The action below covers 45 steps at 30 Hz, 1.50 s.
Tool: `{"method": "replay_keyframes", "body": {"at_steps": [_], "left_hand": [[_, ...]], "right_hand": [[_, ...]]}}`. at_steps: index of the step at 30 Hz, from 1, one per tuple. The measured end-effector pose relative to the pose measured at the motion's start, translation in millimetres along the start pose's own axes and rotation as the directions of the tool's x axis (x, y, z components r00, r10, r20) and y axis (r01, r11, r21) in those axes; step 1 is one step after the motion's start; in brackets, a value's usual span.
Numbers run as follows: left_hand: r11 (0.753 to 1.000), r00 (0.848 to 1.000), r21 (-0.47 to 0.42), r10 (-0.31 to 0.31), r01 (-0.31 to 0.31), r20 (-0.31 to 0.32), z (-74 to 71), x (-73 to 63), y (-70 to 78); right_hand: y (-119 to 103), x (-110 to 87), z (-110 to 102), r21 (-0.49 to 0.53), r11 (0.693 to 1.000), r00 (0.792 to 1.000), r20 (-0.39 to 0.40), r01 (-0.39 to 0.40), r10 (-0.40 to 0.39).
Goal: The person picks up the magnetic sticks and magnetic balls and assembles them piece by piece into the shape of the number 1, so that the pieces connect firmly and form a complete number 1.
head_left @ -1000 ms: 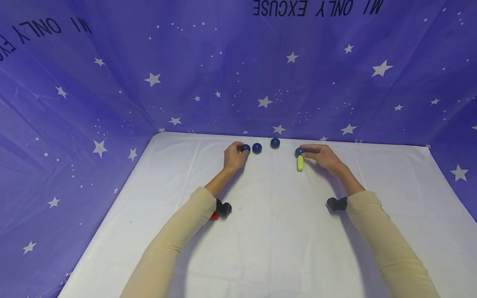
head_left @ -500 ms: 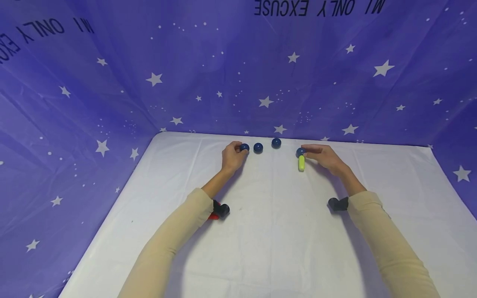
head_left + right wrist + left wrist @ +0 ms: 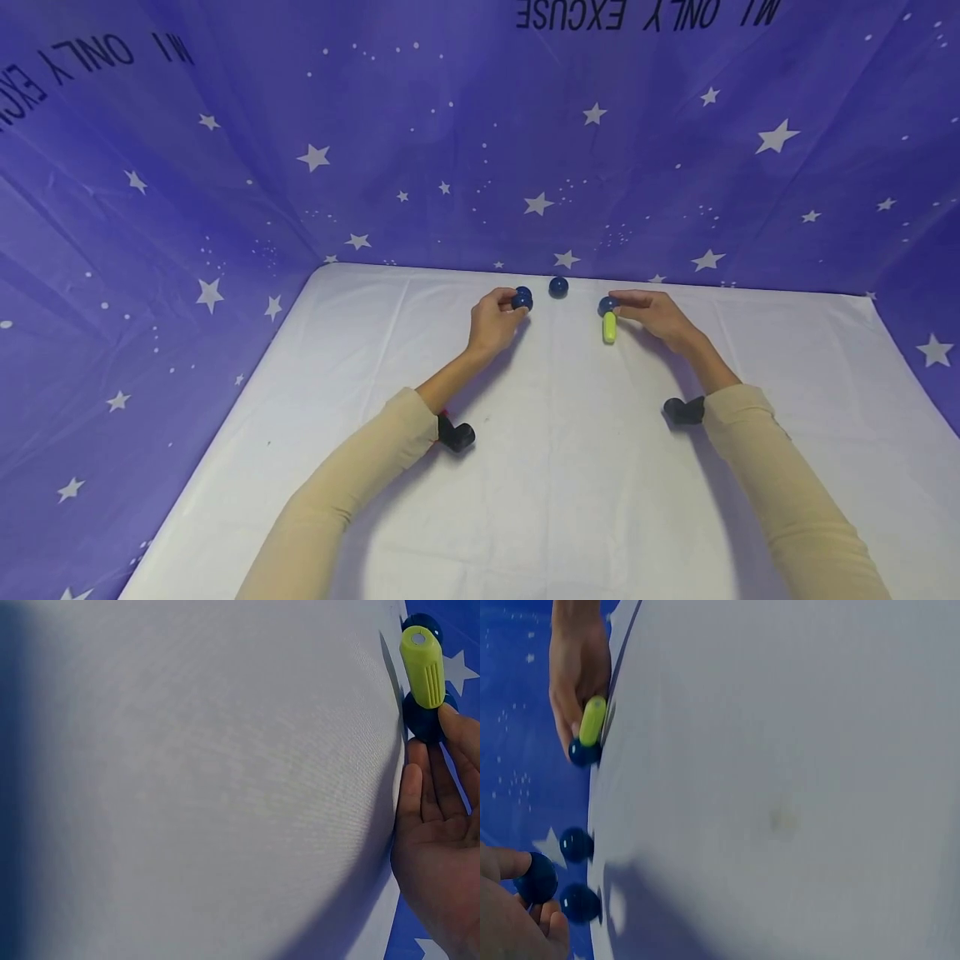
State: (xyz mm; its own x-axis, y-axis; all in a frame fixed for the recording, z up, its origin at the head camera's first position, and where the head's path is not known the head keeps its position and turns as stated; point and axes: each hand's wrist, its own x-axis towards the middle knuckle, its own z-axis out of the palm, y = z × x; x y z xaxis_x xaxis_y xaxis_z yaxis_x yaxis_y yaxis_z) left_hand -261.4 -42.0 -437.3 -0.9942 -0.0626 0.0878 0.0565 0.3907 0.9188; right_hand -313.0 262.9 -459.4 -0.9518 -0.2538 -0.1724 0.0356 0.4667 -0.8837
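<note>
Thumb and fingertips of my left hand point(image 3: 493, 323) pinch a glossy dark-blue ball point(image 3: 538, 881) in the left wrist view. Beside it is a second blue ball point(image 3: 581, 904), which overlaps the held one in the head view. A third blue ball point(image 3: 558, 287) rests farther back, to the right. My right hand point(image 3: 660, 319) grips a fourth-looking, similar blue ball point(image 3: 606, 306) between thumb and fingers. Right against this ball's near side is a short yellow-green stick, like a highlighter point(image 3: 424, 667), with a ribbed side and round end.
A white cloth covers the table point(image 3: 555, 467). Purple-blue fabric point(image 3: 450, 150) with white stars and lettering hangs behind and at both sides. Black devices point(image 3: 459, 435) sit at the wrists, the left one with some red.
My left hand has moved right with its ball, from apart to overlapping the neighbouring ball in the head view. My right hand stays at its ball and the yellow-green stick.
</note>
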Motion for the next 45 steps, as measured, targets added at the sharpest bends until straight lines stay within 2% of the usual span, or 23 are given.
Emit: {"method": "replay_keyframes", "body": {"at_steps": [5,13,20,33,45], "left_hand": [[1.0,0.998,-0.008,0.009,-0.008,0.055,14.2,-11.8,5.3],[0.999,0.99,0.031,0.039,-0.044,0.132,38.2,-27.8,1.9],[1.0,0.98,-0.004,0.023,-0.023,0.197,54.5,-37.3,2.3],[0.997,0.967,-0.04,0.073,-0.065,0.242,76.2,-38.6,4.5],[0.996,0.964,-0.059,0.083,-0.071,0.254,87.1,-40.2,8.2]], "right_hand": [[-1.5,-1.4,0.7,0.006,1.0,1.0,0.002,0.001,-0.001],[-2.0,-2.1,1.8,0.014,1.0,1.0,0.0,-0.011,0.011],[0.4,-0.3,0.9,0.007,1.0,1.0,0.002,-0.009,0.009],[2.0,1.7,-0.1,0.013,1.0,1.0,-0.005,0.016,-0.016],[4.5,2.6,0.3,0.024,0.999,1.0,-0.007,0.031,-0.031]]}}
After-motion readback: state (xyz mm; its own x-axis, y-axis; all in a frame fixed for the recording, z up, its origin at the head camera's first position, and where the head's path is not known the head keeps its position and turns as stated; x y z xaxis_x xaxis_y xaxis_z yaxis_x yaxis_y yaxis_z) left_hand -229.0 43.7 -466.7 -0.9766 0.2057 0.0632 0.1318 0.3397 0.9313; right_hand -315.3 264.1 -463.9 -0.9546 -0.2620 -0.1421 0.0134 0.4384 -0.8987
